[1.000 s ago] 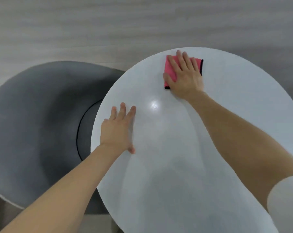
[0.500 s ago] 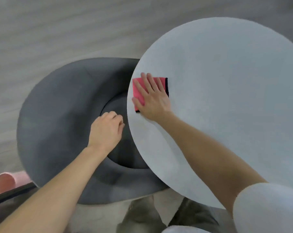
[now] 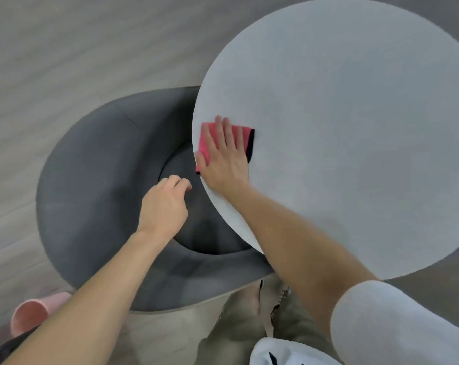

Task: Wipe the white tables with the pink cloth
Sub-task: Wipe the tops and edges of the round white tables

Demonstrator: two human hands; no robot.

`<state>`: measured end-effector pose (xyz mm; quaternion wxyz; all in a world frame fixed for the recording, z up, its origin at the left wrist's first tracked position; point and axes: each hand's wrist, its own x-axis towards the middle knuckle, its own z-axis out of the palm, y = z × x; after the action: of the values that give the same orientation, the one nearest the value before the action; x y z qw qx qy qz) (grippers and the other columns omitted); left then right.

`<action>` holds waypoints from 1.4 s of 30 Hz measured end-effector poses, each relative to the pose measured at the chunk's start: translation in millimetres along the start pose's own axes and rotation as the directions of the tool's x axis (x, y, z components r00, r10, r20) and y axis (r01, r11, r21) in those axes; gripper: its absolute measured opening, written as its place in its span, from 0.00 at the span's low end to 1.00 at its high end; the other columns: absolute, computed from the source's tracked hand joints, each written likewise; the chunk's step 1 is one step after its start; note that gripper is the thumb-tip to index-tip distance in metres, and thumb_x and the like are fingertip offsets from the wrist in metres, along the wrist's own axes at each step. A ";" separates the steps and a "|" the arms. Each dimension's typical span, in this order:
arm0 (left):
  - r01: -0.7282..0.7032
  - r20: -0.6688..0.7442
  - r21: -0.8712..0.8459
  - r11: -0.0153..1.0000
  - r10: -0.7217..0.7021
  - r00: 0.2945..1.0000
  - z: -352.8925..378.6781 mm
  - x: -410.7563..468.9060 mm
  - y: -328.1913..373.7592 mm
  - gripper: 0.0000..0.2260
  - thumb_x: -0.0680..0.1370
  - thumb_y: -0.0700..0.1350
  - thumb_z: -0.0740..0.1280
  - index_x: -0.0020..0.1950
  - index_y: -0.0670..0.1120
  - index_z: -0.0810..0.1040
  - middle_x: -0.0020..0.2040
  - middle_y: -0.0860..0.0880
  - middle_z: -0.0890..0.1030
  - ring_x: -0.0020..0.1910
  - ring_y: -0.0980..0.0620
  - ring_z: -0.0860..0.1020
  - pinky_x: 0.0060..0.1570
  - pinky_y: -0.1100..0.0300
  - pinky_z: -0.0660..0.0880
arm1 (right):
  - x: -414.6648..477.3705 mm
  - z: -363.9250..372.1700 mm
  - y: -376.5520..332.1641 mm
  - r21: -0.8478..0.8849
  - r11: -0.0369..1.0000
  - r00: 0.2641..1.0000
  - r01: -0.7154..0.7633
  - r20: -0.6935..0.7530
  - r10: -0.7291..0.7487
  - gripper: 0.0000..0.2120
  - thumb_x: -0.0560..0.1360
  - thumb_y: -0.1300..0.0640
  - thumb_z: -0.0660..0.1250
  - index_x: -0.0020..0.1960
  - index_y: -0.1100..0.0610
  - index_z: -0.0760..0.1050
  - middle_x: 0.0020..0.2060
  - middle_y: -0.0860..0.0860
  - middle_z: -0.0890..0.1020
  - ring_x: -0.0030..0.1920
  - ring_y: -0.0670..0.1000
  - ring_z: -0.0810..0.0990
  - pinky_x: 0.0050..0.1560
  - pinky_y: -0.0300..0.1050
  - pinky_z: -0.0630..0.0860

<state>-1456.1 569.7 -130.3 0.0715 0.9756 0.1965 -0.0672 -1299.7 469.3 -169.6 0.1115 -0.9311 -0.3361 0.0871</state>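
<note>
Since a second ago the right grip [image 3: 224, 159] has swept the pink cloth [image 3: 204, 143] from the far side of the white desk [image 3: 341, 127] to its left rim, and the left grip [image 3: 164, 204] has come off the desk top. The left grip now hangs over the seat of the grey chair [image 3: 91, 180] beside the desk, fingers loosely curled, holding nothing.

The right grip lies flat and open on the cloth. Its straight fingers press the cloth down and do not pinch it. The cloth's near left corner sits right at the rim and may already be just past it.

That is probably the main risk. With only a flat palm on top, one more stroke outward could push the cloth over the edge and drop it onto the chair. Curling the fingers round the cloth, or turning the stroke back inward, would prevent that.

A second risk is the desk itself. Pressure lands close to the rim and no other hand steadies the top, so a light round desk might rock or shift. The base is hidden, so I cannot tell how stable it is.
</note>
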 end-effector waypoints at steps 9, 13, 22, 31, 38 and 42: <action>-0.191 -0.030 -0.003 0.982 0.191 0.981 14.1 -1.9 36.5 0.11 0.81 0.39 0.70 0.63 0.43 0.82 0.60 0.47 0.81 0.52 0.44 0.81 0.48 0.48 0.80 | -180.3 -37.0 180.2 -0.024 0.975 0.975 -0.222 0.012 0.222 0.35 0.88 0.34 0.51 0.89 0.44 0.44 0.89 0.50 0.45 0.88 0.53 0.41 0.87 0.60 0.46; -0.188 -0.021 -0.013 0.982 0.187 0.982 15.1 -15.9 31.3 0.13 0.80 0.38 0.71 0.65 0.44 0.82 0.64 0.48 0.81 0.55 0.45 0.80 0.48 0.49 0.80 | -177.4 -35.0 181.4 0.026 0.757 0.755 -0.653 -0.061 0.653 0.35 0.87 0.35 0.44 0.89 0.49 0.43 0.88 0.55 0.43 0.88 0.57 0.40 0.86 0.65 0.45; -0.162 -0.066 0.077 0.984 0.167 0.984 4.6 -52.6 -3.8 0.14 0.79 0.38 0.72 0.64 0.44 0.82 0.62 0.48 0.81 0.55 0.44 0.80 0.47 0.47 0.79 | -102.0 16.4 -25.5 0.061 0.985 0.986 -0.163 -0.027 0.165 0.35 0.88 0.40 0.49 0.89 0.57 0.49 0.87 0.62 0.48 0.87 0.64 0.44 0.85 0.66 0.46; -0.373 -0.015 0.013 0.928 0.373 0.928 21.1 -72.0 86.0 0.13 0.81 0.41 0.70 0.66 0.43 0.81 0.63 0.45 0.81 0.58 0.42 0.80 0.54 0.46 0.79 | -288.1 -7.6 131.3 0.020 0.980 0.979 -0.197 -0.049 0.198 0.34 0.87 0.31 0.48 0.89 0.43 0.47 0.89 0.49 0.48 0.88 0.51 0.43 0.87 0.60 0.47; -0.424 0.099 0.022 0.905 0.420 0.902 34.3 -83.7 125.9 0.18 0.80 0.44 0.70 0.70 0.44 0.78 0.67 0.45 0.79 0.62 0.40 0.77 0.58 0.43 0.78 | -305.5 -29.1 228.6 0.100 0.693 0.691 -0.714 -0.061 0.721 0.36 0.86 0.33 0.46 0.89 0.47 0.48 0.89 0.54 0.45 0.88 0.56 0.41 0.86 0.62 0.41; -0.437 0.094 0.004 0.899 0.435 0.896 36.5 -82.1 114.9 0.16 0.81 0.41 0.67 0.70 0.44 0.78 0.68 0.46 0.78 0.62 0.40 0.77 0.59 0.43 0.78 | -244.2 -17.3 159.3 0.099 0.714 0.709 -0.693 -0.084 0.700 0.35 0.87 0.39 0.46 0.89 0.54 0.48 0.88 0.60 0.46 0.88 0.61 0.42 0.86 0.64 0.40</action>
<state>-1489.7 428.1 -140.0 0.0814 0.9916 -0.0312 -0.0960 -1384.3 189.8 -174.1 0.1175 -0.9887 0.0494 0.0789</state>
